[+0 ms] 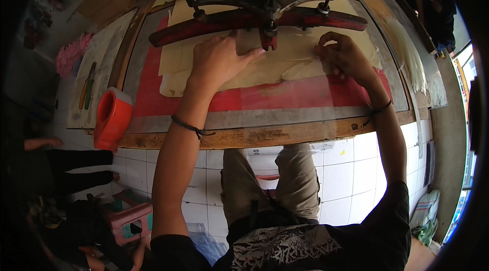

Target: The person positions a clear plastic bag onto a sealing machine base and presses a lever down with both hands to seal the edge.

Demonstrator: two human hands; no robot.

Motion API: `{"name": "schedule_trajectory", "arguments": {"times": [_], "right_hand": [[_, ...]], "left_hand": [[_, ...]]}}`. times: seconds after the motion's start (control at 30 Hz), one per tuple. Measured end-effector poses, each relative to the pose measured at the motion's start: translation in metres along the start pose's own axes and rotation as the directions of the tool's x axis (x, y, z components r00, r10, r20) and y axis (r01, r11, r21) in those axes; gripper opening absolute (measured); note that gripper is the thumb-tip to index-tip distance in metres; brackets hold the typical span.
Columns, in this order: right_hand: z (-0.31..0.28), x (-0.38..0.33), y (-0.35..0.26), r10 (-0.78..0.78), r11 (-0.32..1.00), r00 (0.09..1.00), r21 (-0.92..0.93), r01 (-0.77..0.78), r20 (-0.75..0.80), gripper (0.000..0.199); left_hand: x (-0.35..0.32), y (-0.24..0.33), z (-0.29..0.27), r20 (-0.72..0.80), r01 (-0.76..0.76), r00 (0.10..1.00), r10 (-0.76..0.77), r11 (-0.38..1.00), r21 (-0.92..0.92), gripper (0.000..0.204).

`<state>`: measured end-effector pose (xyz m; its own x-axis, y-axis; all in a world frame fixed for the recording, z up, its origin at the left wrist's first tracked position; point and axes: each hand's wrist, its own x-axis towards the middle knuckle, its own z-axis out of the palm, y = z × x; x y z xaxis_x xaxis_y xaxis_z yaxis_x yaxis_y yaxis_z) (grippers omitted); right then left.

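My left hand [216, 62] lies palm down with fingers and thumb spread, beside the middle of a black and red metal press head [224, 20]. Its fingertips reach partly under the red bar. On the right, my right hand [346, 57] has its fingers curled in a pinch at what looks like the edge of a clear plastic sheet [285, 118]. That faint sheet stretches between the hands and hangs over the table's front edge. Beneath are tan, wrinkled paper sheets [249, 75] on a red sheet [224, 101]. The pinching fingertips are partly blurred.
An orange-red tape dispenser [113, 118] stands at the wooden frame's [305, 132] front left corner. Pliers [89, 85] lie farther left. Pale strips [407, 54] hang together at the right. People stand at the far right and lower left; a pink stool [130, 215] is below.
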<state>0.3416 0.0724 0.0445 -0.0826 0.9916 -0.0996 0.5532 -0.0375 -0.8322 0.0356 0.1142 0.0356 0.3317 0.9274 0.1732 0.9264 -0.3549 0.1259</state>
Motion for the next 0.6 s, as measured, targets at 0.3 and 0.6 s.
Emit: {"name": "schedule_trajectory", "arguments": {"times": [0.3, 0.6], "right_hand": [[0.0005, -0.0026, -0.001, -0.008, 0.999, 1.0, 0.034, 0.008, -0.007, 0.024], [0.0013, -0.006, -0.0054, 0.012, 1.0, 1.0, 0.002, -0.012, -0.006, 0.026]], "left_hand": [[0.0006, -0.0047, 0.0059, -0.108, -0.068, 0.992, 0.063, 0.997, -0.046, 0.084], [-0.0029, -0.0072, 0.0041, -0.125, -0.114, 0.986, 0.109, 0.993, -0.039, 0.093]]}}
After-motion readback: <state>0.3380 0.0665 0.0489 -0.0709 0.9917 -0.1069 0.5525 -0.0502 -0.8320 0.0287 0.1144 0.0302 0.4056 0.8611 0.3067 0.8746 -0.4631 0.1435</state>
